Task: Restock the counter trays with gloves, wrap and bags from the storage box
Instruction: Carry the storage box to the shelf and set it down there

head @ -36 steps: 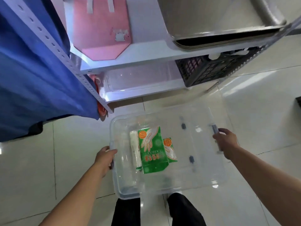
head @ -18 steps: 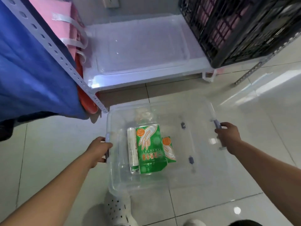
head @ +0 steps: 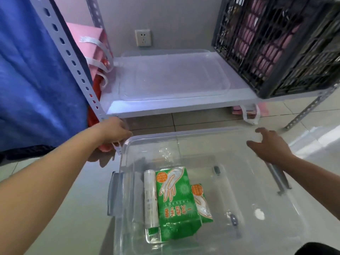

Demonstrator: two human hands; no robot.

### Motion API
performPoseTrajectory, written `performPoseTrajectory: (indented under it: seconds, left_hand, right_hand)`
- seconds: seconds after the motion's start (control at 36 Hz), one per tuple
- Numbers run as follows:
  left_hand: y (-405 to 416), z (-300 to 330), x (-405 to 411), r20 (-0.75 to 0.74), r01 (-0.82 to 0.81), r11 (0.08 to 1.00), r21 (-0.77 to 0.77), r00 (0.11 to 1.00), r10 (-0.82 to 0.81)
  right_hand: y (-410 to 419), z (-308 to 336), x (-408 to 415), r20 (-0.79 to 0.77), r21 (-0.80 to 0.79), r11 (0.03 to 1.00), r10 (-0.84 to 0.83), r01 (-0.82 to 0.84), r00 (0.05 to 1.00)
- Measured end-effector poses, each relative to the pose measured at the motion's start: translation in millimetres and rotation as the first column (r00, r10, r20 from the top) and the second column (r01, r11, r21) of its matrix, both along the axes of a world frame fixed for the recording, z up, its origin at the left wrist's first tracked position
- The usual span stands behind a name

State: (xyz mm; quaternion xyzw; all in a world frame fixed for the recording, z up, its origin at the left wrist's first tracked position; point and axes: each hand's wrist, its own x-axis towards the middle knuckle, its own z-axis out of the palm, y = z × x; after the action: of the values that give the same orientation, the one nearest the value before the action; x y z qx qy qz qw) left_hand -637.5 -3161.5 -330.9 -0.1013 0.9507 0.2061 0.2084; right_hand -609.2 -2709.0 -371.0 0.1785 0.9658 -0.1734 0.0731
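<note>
A clear storage box [head: 185, 133] stands on the tiled floor in front of me. Inside lie a green pack of gloves [head: 173, 203], a second green pack [head: 201, 201] partly under it, and a white roll [head: 150, 197] along their left side. My left hand [head: 115, 130] reaches to the box's far left corner, fingers loosely bent, holding nothing that I can see. Over the far right corner hovers my right hand [head: 267, 145], fingers spread. Both grey side handles, left [head: 115, 194] and right [head: 277, 179], are free.
A clear lid [head: 173, 76] lies on the low white shelf behind the box. A black crate [head: 276, 43] sits on the shelf's right side. Pink bags [head: 93, 52] and a blue cloth [head: 27, 70] hang by the perforated shelf post [head: 73, 57] at left.
Both hands have let go of the box's side handles and moved forward to its far corners. The view has dropped lower and closer to the bottom shelf.
</note>
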Motion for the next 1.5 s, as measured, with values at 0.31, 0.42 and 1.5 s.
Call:
performPoseTrajectory:
  seconds: [0.31,0.42,1.5]
  left_hand:
    - [22.6,-15.1,-76.7,-0.235,0.129,0.922,-0.364,0.946,-0.225]
    - [15.6,-34.5,-94.7,-0.241,0.08,0.909,-0.409,0.951,-0.192]
    - [43.2,165.2,11.6,-0.941,-0.113,0.98,0.164,0.281,0.189]
  right_hand:
    - [-100.9,15.6,-85.1,-0.059,-0.064,0.952,0.296,-0.299,0.954]
    - [-118.0,16.6,-142.8,0.007,0.063,0.924,0.379,-0.378,0.926]
    - [30.9,188.7,-45.9,-0.835,-0.177,0.924,0.042,-0.34,0.549]
